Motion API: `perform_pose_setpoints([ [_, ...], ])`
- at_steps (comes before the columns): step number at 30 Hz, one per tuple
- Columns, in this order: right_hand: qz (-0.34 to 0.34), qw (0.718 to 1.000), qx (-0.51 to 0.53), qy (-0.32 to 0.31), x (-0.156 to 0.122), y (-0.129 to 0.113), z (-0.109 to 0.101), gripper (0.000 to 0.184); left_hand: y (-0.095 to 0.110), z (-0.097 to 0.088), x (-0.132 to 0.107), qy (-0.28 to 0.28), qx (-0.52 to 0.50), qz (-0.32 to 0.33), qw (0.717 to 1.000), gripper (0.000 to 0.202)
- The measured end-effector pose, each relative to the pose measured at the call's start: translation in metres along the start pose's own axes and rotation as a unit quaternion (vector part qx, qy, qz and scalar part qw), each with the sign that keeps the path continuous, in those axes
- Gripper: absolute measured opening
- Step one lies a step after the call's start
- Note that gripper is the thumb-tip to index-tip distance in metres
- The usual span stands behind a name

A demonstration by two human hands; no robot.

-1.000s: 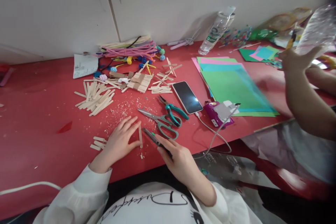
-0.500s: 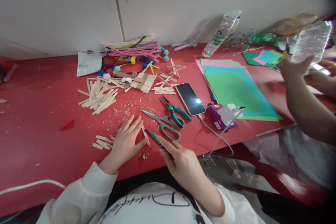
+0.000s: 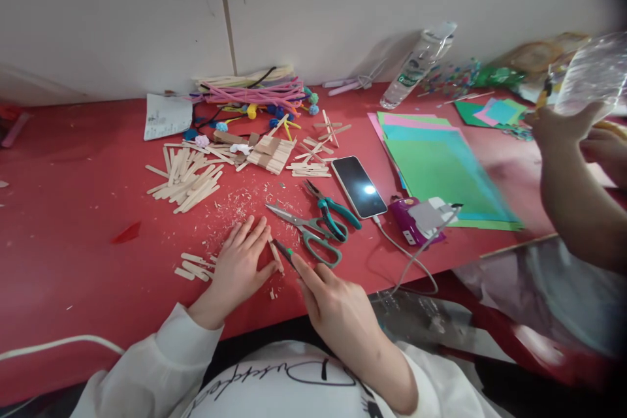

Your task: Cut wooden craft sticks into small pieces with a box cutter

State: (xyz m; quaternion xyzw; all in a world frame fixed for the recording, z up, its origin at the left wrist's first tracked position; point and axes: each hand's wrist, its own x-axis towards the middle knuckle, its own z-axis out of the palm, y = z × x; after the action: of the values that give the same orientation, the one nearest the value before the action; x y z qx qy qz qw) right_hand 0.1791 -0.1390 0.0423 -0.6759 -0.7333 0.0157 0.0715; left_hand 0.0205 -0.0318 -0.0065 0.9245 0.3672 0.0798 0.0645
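Observation:
My left hand lies low on the red table, its fingers stretched along a wooden craft stick and its thumb at the stick's near end, holding it down. In my right hand is a dark utility knife with a green slider, its blade end against the right side of the stick. Wood shavings are scattered around. Several short cut sticks lie left of my left hand. Beyond the knife are scissors with grey-green handles and teal-handled pliers.
A pile of craft sticks, a bundle of pipe cleaners and a phone lie farther back. Coloured paper, a purple charger block and a bottle are to the right. Another person's arm reaches in there.
My right hand and the knife have shifted slightly, the blade staying by the stick. My left hand keeps its place on the stick. The other person's hand has moved slightly right with a clear plastic container.

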Motion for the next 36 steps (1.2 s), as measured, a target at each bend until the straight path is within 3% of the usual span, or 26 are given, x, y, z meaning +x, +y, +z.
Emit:
perform_pose_setpoints([
  [7,-0.049,0.988,-0.058,-0.136,0.02,-0.009,-0.022,0.06,0.0,-0.002,0.001,-0.002,-0.006,0.018,1.0,0.056],
  [11,-0.058,0.983,-0.046,-0.169,0.032,-0.004,-0.028,0.057,-0.001,-0.002,0.002,-0.004,-0.017,0.031,0.999,0.057],
  [16,-0.017,0.989,0.014,-0.146,0.026,0.007,-0.019,0.048,-0.001,-0.001,0.003,-0.003,-0.025,0.029,0.999,0.059],
  [19,0.039,0.982,0.146,-0.109,0.017,0.014,-0.009,0.043,-0.001,0.001,0.004,-0.003,-0.016,0.03,0.999,0.06],
  [23,0.135,0.913,0.377,-0.077,0.007,0.021,0.003,0.041,-0.001,0.002,0.003,-0.012,-0.007,0.025,1.0,0.062],
  [25,0.167,0.878,0.442,-0.073,0.005,0.024,0.009,0.043,-0.001,0.003,0.003,-0.014,-0.006,0.019,1.0,0.059],
  [27,0.18,0.863,0.466,-0.074,0.003,0.025,0.016,0.046,-0.001,0.003,0.003,-0.014,-0.004,0.014,1.0,0.056],
  [33,0.19,0.86,0.469,-0.067,0.0,0.025,0.022,0.046,-0.001,0.002,0.003,-0.012,0.003,0.004,1.0,0.056],
  [36,0.16,0.897,0.41,-0.036,-0.003,0.019,0.018,0.04,-0.002,0.002,0.003,-0.013,0.003,0.003,1.0,0.057],
])
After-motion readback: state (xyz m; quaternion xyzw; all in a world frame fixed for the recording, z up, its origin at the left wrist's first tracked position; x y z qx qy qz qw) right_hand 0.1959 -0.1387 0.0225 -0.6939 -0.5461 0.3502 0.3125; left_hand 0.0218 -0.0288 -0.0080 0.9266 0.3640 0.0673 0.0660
